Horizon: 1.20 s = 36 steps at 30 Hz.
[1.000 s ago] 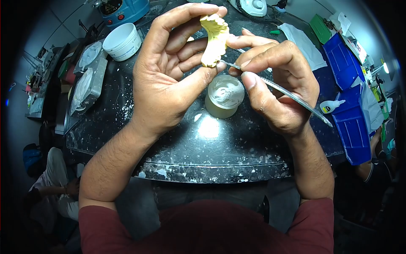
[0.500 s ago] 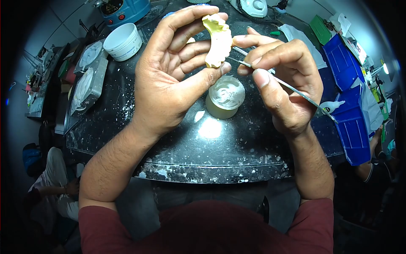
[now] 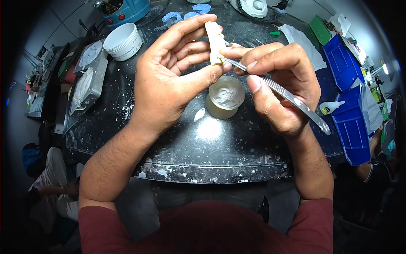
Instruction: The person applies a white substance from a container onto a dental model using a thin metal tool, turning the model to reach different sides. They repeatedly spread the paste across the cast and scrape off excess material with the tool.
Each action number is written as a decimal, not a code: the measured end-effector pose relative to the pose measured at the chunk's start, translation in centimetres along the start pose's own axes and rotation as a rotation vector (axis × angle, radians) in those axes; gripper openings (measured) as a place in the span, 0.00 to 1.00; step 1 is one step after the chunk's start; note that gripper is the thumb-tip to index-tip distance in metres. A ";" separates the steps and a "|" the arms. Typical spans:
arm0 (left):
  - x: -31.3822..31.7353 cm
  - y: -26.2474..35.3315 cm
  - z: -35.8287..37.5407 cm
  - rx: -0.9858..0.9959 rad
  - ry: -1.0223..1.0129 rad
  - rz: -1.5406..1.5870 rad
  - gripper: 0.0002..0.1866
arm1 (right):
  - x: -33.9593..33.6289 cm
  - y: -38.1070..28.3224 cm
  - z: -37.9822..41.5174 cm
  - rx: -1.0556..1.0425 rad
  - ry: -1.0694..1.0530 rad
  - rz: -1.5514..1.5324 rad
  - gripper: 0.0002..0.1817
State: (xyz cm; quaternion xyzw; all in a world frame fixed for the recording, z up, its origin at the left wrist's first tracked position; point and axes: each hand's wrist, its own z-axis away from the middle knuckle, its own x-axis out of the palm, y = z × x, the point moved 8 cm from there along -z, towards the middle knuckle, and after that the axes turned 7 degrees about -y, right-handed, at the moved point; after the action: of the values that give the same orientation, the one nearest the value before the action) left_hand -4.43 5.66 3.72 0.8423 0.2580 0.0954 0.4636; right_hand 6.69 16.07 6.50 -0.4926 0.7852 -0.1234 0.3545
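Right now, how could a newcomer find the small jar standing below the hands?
Start at the black speckled worktop. Near its middle, just under the left hand and right hand, stands a small round jar. Unlike the larger white tub at the far left, it is translucent and holds whitish paste.

Your left hand [image 3: 169, 80] covers part of the pale yellow plaster dental cast [image 3: 214, 40], so its far face cannot be read. The tip of the thin steel blade tool [image 3: 283, 91] vanishes between your fingers. The blue machine [image 3: 124, 8] is cut off by the top edge. The white tub's [image 3: 122, 41] label is too small to read.
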 end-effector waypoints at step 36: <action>0.0 0.3 -0.2 0.100 -0.039 -0.034 0.35 | -0.2 0.4 0.1 -0.026 0.001 -0.066 0.08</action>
State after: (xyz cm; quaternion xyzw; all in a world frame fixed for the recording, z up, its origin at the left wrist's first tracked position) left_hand -4.39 5.67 4.05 0.8615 0.2677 0.0580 0.4277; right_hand 6.52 16.44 6.32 -0.5226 0.7703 -0.1250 0.3434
